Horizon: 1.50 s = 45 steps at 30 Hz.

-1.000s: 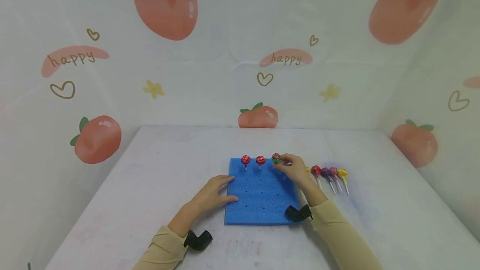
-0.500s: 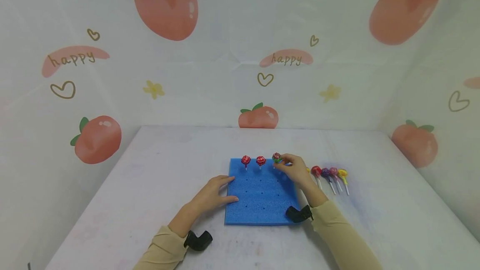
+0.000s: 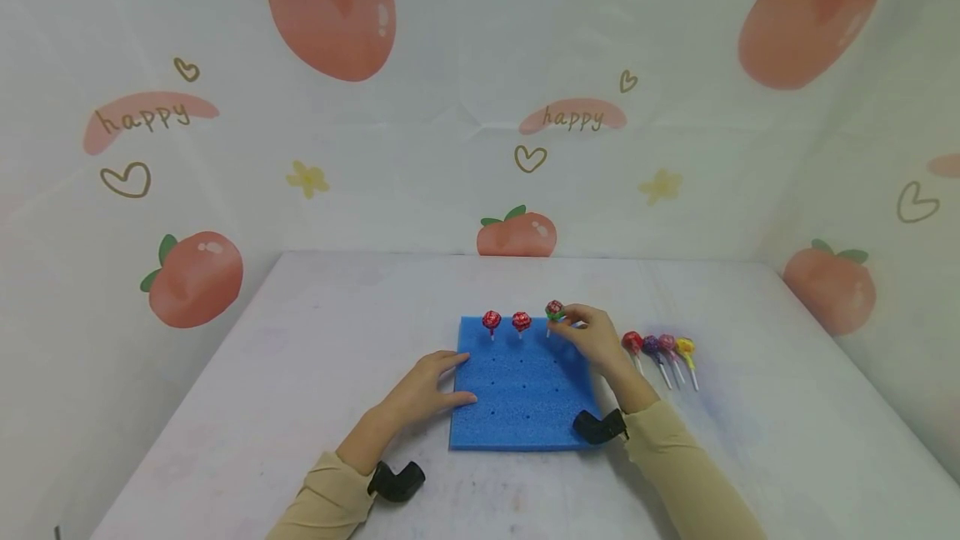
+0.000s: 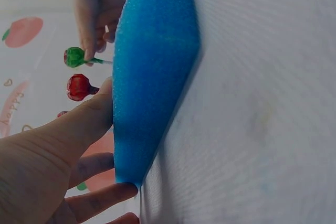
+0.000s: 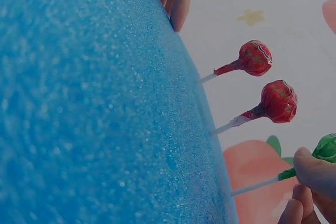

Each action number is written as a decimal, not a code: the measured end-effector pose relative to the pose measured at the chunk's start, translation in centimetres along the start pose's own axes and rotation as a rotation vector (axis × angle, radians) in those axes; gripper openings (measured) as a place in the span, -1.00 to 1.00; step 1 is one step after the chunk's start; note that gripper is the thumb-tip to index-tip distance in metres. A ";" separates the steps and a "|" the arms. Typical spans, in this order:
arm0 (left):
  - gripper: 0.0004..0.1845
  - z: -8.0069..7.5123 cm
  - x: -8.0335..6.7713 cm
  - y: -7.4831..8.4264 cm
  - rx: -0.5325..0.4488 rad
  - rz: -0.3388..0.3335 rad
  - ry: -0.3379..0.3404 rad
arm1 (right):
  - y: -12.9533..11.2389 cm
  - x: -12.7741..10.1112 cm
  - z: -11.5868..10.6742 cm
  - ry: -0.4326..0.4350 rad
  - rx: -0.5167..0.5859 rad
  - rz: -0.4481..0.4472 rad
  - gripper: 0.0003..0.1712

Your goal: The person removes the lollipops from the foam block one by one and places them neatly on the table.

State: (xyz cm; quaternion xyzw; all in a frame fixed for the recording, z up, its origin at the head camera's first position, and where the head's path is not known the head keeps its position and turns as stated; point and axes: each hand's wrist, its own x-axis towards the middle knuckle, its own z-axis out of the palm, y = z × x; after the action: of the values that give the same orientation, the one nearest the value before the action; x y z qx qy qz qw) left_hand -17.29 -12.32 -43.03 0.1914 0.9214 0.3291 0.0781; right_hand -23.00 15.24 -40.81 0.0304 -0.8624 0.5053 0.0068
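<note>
A blue foam board [image 3: 510, 427] with small holes lies on the table. My left hand [image 3: 420, 390] rests at its left edge, thumb and fingers spread and touching the foam. At the board's far right, my right hand [image 3: 594, 338] pinches a green-and-red lollipop [image 3: 554, 309] near the base of its wrapped head. That lollipop stands upright, its white stick reaching down to the foam in the right wrist view; whether the tip is inside a hole is hidden. Two red lollipops, one at the left [image 3: 491, 321] and one in the middle [image 3: 521, 322], stand in the far row.
Right of the board several loose lollipops lie side by side: a red one [image 3: 633, 342], a purple one [image 3: 651, 346], a pink one [image 3: 667, 344] and a yellow one [image 3: 685, 347]. A fruit-print curtain [image 3: 420, 148] stands behind the table.
My right hand and the green-and-red lollipop have risen slightly, showing more stick. A bit of yellow beside the right hand is now covered. The left hand has stayed still.
</note>
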 end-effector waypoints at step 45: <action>-0.28 0.1 0.0 0.0 -0.003 -0.017 0.006 | -0.7 -1.8 -3.2 -0.007 -0.076 -0.004 -0.62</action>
State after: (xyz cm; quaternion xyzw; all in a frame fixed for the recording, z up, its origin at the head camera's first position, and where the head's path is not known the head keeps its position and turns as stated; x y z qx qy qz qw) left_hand -17.23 -12.29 -43.06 0.1827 0.9227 0.3303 0.0786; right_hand -21.21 17.73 -38.69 0.0337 -0.8809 0.4721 0.0057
